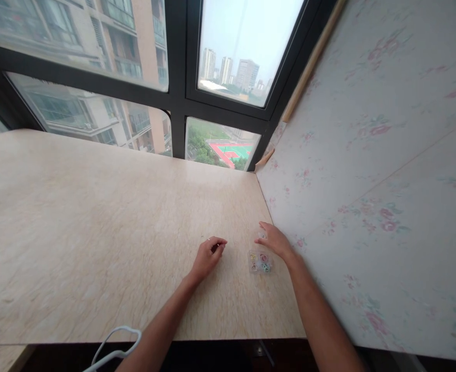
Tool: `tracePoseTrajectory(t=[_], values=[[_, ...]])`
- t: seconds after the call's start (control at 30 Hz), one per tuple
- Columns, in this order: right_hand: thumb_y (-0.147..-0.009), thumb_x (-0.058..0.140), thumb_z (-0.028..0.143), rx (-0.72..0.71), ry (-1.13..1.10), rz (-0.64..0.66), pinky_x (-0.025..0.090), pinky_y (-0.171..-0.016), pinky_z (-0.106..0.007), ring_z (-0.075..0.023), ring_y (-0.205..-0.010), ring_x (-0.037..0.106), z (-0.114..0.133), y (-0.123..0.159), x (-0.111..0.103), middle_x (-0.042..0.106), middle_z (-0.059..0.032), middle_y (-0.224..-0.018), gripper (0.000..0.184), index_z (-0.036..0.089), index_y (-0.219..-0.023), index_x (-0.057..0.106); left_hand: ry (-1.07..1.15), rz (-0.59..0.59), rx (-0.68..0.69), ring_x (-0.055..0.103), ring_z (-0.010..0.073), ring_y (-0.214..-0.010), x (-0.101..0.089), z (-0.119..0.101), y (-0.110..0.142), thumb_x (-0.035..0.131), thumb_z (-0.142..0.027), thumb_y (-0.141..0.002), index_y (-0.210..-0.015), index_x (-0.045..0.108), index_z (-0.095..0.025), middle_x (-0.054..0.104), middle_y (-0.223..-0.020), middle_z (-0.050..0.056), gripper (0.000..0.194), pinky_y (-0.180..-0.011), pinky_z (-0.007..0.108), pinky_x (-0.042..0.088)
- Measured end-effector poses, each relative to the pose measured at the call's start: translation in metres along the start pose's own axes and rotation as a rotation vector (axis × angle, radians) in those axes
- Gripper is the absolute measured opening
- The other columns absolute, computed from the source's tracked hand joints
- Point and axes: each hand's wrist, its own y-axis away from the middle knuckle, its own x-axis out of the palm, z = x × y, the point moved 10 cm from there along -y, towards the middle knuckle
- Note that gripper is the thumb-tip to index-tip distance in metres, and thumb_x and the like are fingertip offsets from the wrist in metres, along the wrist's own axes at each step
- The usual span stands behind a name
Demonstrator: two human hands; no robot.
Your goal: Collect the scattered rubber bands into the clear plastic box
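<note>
Lying nr worktop's right edge, clear box of coloured rings is frontward of R hand (nearer one), curled round a clear piece, grip unclear; L hand pinched, can't tell on what.

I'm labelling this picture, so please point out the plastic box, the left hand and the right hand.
Plastic box (259, 272): head view, on its clear near edge.
Left hand (206, 256): head view, on the back of it.
Right hand (276, 242): head view, on the back of it.
</note>
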Motion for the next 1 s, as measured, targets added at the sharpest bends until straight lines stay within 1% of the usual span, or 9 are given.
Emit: tracePoseTrajectory(t=[0.1, 0.17, 0.27, 0.37, 0.47, 0.6, 0.87, 1.0], values=[[-0.073, 0.071, 0.029, -0.063, 0.007, -0.030, 0.035, -0.106, -0.039, -0.0247, -0.126, 0.047, 0.012, 0.018, -0.014, 0.052, -0.0142, -0.137, 0.070, 0.014, -0.136, 0.046, 0.030, -0.004, -0.011, 0.060, 0.0126, -0.060, -0.001, 0.000, 0.000, 0.050, -0.028, -0.085, -0.089, 0.065, -0.017, 0.064, -0.075, 0.003, 0.019, -0.059, 0.024, 0.048], [-0.074, 0.071, 0.030, -0.131, 0.009, -0.011, 0.035, -0.107, -0.040, -0.0246, -0.126, 0.047, 0.021, 0.034, -0.020, 0.053, -0.0129, -0.137, 0.068, 0.016, -0.136, 0.047, 0.047, -0.001, -0.017, 0.060, 0.0120, -0.059, -0.001, -0.001, 0.000, 0.050, -0.028, -0.085, -0.089, 0.065, -0.017, 0.064, -0.074, 0.002, 0.019, -0.058, 0.024, 0.048], [-0.075, 0.070, 0.029, -0.195, 0.004, 0.076, 0.035, -0.107, -0.042, -0.0244, -0.126, 0.047, 0.030, 0.056, -0.018, 0.053, -0.0115, -0.136, 0.065, 0.019, -0.136, 0.049, 0.056, 0.002, -0.018, 0.060, 0.0115, -0.058, -0.001, -0.002, 0.000, 0.051, -0.028, -0.085, -0.089, 0.065, -0.017, 0.064, -0.074, 0.002, 0.019, -0.058, 0.024, 0.048], [-0.075, 0.071, 0.027, -0.204, -0.003, 0.152, 0.035, -0.107, -0.043, -0.0247, -0.126, 0.047, 0.033, 0.068, -0.011, 0.054, -0.0116, -0.135, 0.065, 0.020, -0.136, 0.049, 0.046, 0.000, -0.013, 0.060, 0.0115, -0.058, -0.001, -0.003, 0.000, 0.051, -0.029, -0.085, -0.089, 0.065, -0.017, 0.065, -0.075, 0.002, 0.019, -0.058, 0.024, 0.048], [-0.073, 0.072, 0.024, -0.209, -0.012, 0.209, 0.035, -0.107, -0.042, -0.0244, -0.126, 0.047, 0.037, 0.071, -0.002, 0.054, -0.0121, -0.135, 0.068, 0.018, -0.136, 0.049, 0.032, -0.002, -0.010, 0.060, 0.0116, -0.058, -0.001, -0.002, 0.001, 0.051, -0.029, -0.085, -0.088, 0.065, -0.018, 0.065, -0.075, 0.002, 0.018, -0.057, 0.024, 0.049], [-0.072, 0.073, 0.023, -0.226, -0.030, 0.235, 0.035, -0.107, -0.042, -0.0242, -0.125, 0.048, 0.044, 0.071, 0.005, 0.055, -0.0122, -0.135, 0.068, 0.018, -0.136, 0.049, 0.007, -0.009, 0.001, 0.060, 0.0118, -0.059, -0.001, -0.003, 0.001, 0.050, -0.028, -0.085, -0.089, 0.065, -0.018, 0.065, -0.073, 0.002, 0.019, -0.058, 0.024, 0.048], [-0.071, 0.074, 0.023, -0.244, -0.049, 0.206, 0.036, -0.106, -0.041, -0.0235, -0.123, 0.049, 0.043, 0.076, 0.009, 0.057, -0.0103, -0.132, 0.066, 0.020, -0.133, 0.052, -0.010, -0.007, -0.005, 0.060, 0.0123, -0.061, -0.001, -0.005, 0.001, 0.050, -0.029, -0.085, -0.089, 0.065, -0.017, 0.065, -0.077, 0.003, 0.019, -0.059, 0.024, 0.048], [-0.071, 0.073, 0.023, -0.247, -0.092, 0.183, 0.035, -0.106, -0.043, -0.0239, -0.123, 0.049, 0.042, 0.076, 0.010, 0.058, -0.0091, -0.131, 0.064, 0.022, -0.132, 0.053, -0.019, -0.010, -0.001, 0.059, 0.0124, -0.060, -0.002, -0.006, 0.001, 0.050, -0.028, -0.085, -0.088, 0.065, -0.017, 0.064, -0.073, 0.002, 0.019, -0.058, 0.024, 0.047]])
